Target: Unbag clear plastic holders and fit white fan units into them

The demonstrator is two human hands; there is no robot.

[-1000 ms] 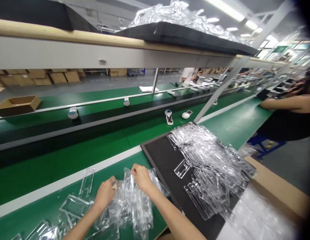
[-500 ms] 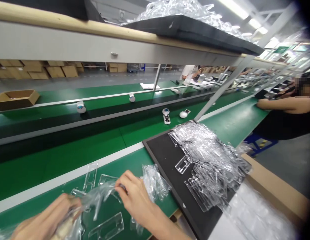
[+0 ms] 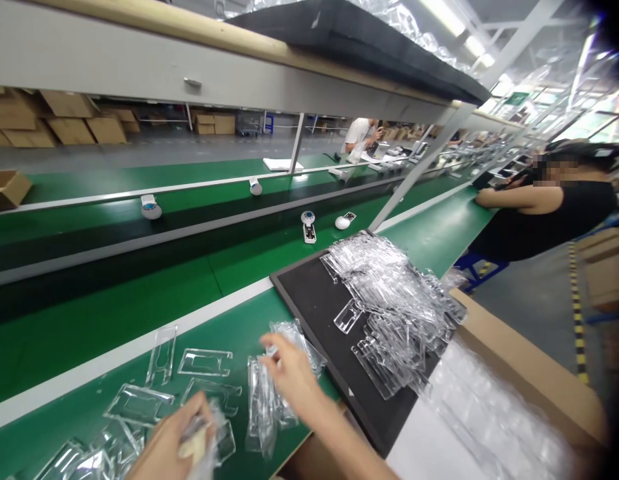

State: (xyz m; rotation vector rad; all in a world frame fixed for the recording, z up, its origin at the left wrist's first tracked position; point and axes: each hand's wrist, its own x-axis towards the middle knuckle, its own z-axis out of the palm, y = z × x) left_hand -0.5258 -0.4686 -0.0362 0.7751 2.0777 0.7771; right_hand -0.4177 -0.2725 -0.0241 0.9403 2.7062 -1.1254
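Observation:
My left hand (image 3: pixel 176 437) is closed on a crumpled clear plastic bag (image 3: pixel 212 427) at the bottom of the view. To its right, my right hand (image 3: pixel 284 367) hovers by a stack of bagged clear pieces (image 3: pixel 262 407), thumb and fingers apart, with nothing seen between them. Clear plastic frames (image 3: pixel 205 362) lie loose on the green work surface (image 3: pixel 229 327) beyond my left hand, and more of them (image 3: pixel 89 463) are heaped at the bottom left. At the right, a black tray (image 3: pixel 309 300) bears a large pile of clear frames (image 3: pixel 384 280).
Past the white edge strip runs a green conveyor (image 3: pixel 189 267) with white devices (image 3: pixel 308 227) on it. A slanted metal post (image 3: pixel 419 167) rises behind the tray. A cardboard box (image 3: pixel 529 367) stands at the right. A person in black (image 3: pixel 554 213) sits farther along.
My left hand has moved right with the plastic bag. My right hand has let go of the plastic and moved right, toward the bagged stack. The view has shifted to the right.

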